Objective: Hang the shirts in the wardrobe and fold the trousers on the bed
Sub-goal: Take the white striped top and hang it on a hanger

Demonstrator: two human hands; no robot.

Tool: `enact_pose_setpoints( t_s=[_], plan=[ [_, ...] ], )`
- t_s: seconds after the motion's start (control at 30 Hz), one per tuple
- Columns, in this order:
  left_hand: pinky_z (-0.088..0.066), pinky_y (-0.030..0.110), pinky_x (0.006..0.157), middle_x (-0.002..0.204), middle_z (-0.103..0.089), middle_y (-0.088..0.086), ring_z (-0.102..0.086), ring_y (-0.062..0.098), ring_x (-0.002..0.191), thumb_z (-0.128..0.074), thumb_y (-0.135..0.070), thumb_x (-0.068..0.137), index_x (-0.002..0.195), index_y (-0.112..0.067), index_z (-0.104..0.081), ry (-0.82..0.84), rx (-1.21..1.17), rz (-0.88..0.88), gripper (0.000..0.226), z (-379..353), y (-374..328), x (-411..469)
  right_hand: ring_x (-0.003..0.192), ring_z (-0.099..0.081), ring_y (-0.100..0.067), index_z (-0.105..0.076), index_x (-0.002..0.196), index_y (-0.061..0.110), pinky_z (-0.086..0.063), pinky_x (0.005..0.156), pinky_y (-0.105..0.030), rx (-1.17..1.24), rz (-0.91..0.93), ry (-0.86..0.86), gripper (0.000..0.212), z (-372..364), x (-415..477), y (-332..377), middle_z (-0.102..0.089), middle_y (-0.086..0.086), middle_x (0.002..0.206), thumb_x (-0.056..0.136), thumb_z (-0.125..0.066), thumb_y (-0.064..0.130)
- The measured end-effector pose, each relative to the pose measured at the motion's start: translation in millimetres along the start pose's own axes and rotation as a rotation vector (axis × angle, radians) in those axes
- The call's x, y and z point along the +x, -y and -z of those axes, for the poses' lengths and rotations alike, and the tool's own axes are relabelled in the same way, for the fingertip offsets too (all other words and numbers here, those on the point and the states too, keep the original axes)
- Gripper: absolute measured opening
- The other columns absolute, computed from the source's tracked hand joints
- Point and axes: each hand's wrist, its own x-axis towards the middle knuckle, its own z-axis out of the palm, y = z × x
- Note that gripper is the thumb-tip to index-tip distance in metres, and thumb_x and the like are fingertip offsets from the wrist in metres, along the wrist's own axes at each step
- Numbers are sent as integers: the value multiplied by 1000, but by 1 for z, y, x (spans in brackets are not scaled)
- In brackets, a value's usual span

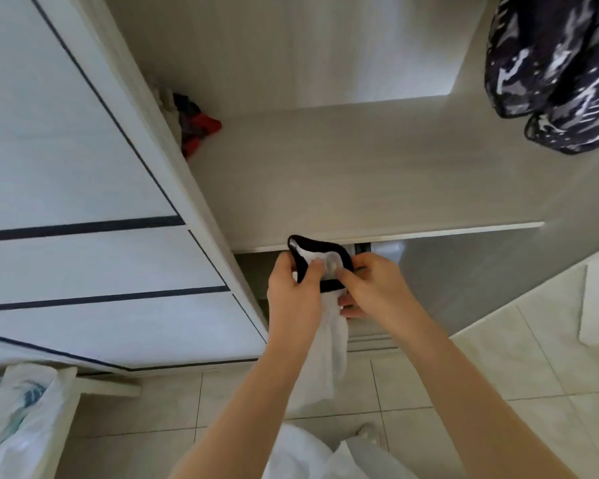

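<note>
head camera: i see both hands raised just under the wardrobe shelf (360, 174) edge, holding the white shirt (329, 354) by its black-trimmed collar (312, 245), i judge to open the neck for a hanger, though i can't make one out. the left hand (293, 292) grips the collar's side with curled fingers. the right hand (370, 288) pinches its middle. the shirt's body hangs below them. a dark patterned garment (550, 70) hangs above and to their right.

The wardrobe shelf (360, 174) is free for me mid-span. Crumpled clothes (196, 127) fill its left corner; a patterned garment (550, 63) hangs right.
</note>
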Motion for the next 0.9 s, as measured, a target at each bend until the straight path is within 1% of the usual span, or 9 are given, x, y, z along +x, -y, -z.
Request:
enact_pose_setpoints(
  t_s=[0.1, 0.2, 0.33, 0.47, 0.57, 0.67, 0.77, 0.83, 0.9],
  plan=[
    [-59, 36, 73, 91, -71, 6, -69, 25, 88, -61, -16, 93, 94, -15, -64, 9, -27, -12, 3, -22, -9, -6, 82, -70, -31, -61, 92, 9, -59, 73, -48, 88, 54, -55, 7, 34, 5, -4, -68, -18, 89, 93, -55, 8],
    [-59, 49, 77, 82, -70, 10, -72, 27, 72, -64, -22, 92, 94, -8, -61, -17, 32, -53, 15, -29, -16, -4, 85, -67, -33, -64, 92, 15, -56, 75, -49, 169, 68, -93, 12, 62, 7, -3, -70, -16, 92, 94, -55, 7],
    [-58, 53, 75, 68, -71, 13, -72, 23, 59, -69, -29, 89, 89, 0, -62, -14, 195, -113, 30, -34, -23, -2, 90, -64, -25, -67, 99, 7, -50, 81, -35, 86, 180, -112, 17, 85, 11, -3, -69, -11, 94, 94, -50, 5],
    [-59, 47, 67, 53, -66, 9, -67, 17, 47, -70, -37, 87, 72, 1, -65, -33, 434, -185, 41, -34, -26, 1, 73, -59, -9, -67, 94, 13, -46, 69, -25, 53, 279, -101, 15, 104, 14, 0, -65, 4, 80, 96, -53, 12],
    [-59, 41, 62, 46, -62, 10, -63, 13, 40, -63, -44, 90, 65, 3, -60, -11, 689, -193, 53, -32, -27, 7, 80, -62, -2, -69, 91, 21, -48, 74, -17, 16, 355, -89, 18, 115, 16, 3, -68, 8, 87, 95, -55, 11],
    [-55, 31, 55, 47, -61, 7, -62, 12, 37, -47, -62, 92, 62, -6, -55, -12, 920, -158, 65, -31, -30, 14, 87, -63, 3, -68, 87, 29, -45, 77, -9, 15, 465, -55, 25, 124, 15, 10, -70, 12, 92, 93, -58, 7],
    [-57, 36, 64, 63, -64, 5, -67, 23, 54, -27, -63, 94, 81, -15, -63, -85, 1065, -263, 62, -32, -36, 17, 93, -63, 3, -69, 95, 28, -45, 81, -9, -113, 535, 42, 19, 130, 15, 18, -70, 15, 97, 90, -64, 11],
    [-57, 37, 66, 72, -64, 5, -64, 27, 64, -30, -51, 100, 103, -19, -66, -122, 1087, -371, 48, -31, -43, 21, 97, -61, 3, -68, 104, 26, -44, 84, -8, -237, 577, 60, 23, 133, 18, 22, -68, 17, 101, 86, -68, 10],
    [-57, 36, 63, 68, -63, 4, -63, 25, 61, -36, -39, 102, 106, -17, -66, -105, 998, -414, 38, -26, -53, 26, 94, -58, 1, -66, 109, 23, -40, 81, -3, -384, 614, 2, 30, 137, 23, 25, -64, 17, 102, 83, -69, 7]
  ],
)
